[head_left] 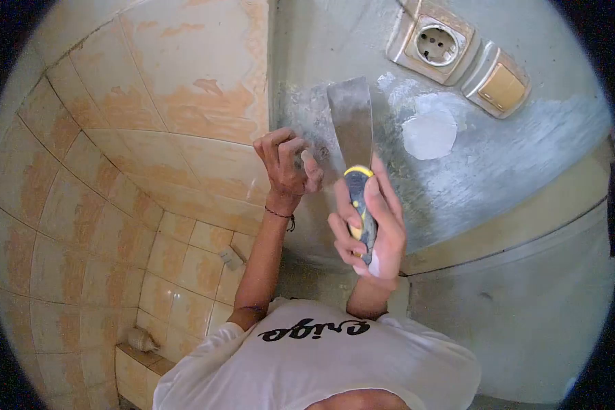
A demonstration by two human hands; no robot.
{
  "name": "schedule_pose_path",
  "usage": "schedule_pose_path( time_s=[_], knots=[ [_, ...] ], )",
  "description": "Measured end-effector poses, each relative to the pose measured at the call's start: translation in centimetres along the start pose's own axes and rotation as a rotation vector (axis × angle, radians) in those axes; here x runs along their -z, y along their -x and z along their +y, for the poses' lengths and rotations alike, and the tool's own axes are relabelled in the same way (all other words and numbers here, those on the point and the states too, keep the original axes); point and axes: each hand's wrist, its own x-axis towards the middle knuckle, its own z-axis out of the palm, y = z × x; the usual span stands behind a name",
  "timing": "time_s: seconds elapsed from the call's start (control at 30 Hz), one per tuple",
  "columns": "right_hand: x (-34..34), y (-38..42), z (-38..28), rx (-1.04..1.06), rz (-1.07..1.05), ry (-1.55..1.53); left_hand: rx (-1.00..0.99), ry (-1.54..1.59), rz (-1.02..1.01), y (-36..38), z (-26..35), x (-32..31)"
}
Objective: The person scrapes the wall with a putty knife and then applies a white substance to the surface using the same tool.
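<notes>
My right hand [383, 225] is wrapped round the black and yellow handle of a putty knife [352, 119]. Its wide metal blade points up in front of the grey wall [403, 195], dulled by a greyish film. My left hand [290, 162] is to the left of the knife, near the edge where tiles meet the grey wall. Its fingers are curled in towards the thumb, and whatever they may hold is hidden. A round white patch [430, 135] marks the wall to the right of the blade.
A dirty wall socket [437, 44] and a light switch [504, 85] sit at the upper right. Cream and orange tiles [109, 225] cover the left side. On a tiled ledge at the lower left lies a pale object [141, 339]. A wall edge [506, 249] curves across the right.
</notes>
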Motion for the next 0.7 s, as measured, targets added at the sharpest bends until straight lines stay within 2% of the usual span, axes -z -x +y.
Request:
schedule_pose_path(
  time_s=[0.1,0.27,0.37,0.43,0.47,0.57,0.7],
  knots=[
    [0.9,-0.7,0.1,-0.074,0.033,0.001,-0.002,0.012,0.004,0.1,0.1,0.0],
    [0.7,-0.9,0.3,-0.041,-0.003,0.004,0.053,0.068,-0.023,-0.2,1.2,-0.5],
    [0.1,-1.3,1.0,-0.063,0.045,-0.024,0.027,0.065,-0.058,0.3,1.1,-0.9],
    [-0.6,-1.2,1.1,-0.048,0.032,0.007,0.084,0.119,-0.088,0.5,1.2,-1.0],
    [-0.3,-0.9,1.0,-0.097,0.022,-0.012,0.084,0.122,-0.091,0.6,1.4,-1.0],
    [-0.4,0.1,0.4,-0.059,0.039,0.023,0.034,0.104,-0.016,0.0,1.5,-1.2],
    [-0.5,-1.3,1.3,-0.045,0.02,-0.023,0.04,0.062,-0.022,0.3,1.0,-1.3]
  ],
)
